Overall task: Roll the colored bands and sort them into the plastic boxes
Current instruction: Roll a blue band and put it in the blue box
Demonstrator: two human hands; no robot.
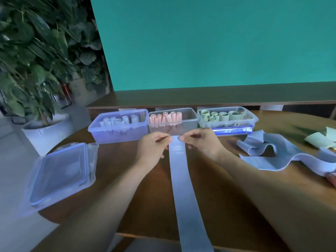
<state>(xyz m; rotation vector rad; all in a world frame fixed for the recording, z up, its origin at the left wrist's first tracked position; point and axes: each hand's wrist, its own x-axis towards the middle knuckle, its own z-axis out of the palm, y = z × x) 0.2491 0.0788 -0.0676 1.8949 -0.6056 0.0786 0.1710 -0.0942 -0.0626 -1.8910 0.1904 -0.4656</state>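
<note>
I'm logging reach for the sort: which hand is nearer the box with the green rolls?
Right. The right hand is just in front-left of the green-roll box; the left hand is farther left.

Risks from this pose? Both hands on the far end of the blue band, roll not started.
1. The blue band trails over the table's near edge; the hanging tail may pull the roll crooked.
2. Left hand and right hand pinch only the end corners, so a first turn could slip loose.
3. The blue-roll box sits left of the pink box directly ahead; a mis-sort seems possible.
</note>
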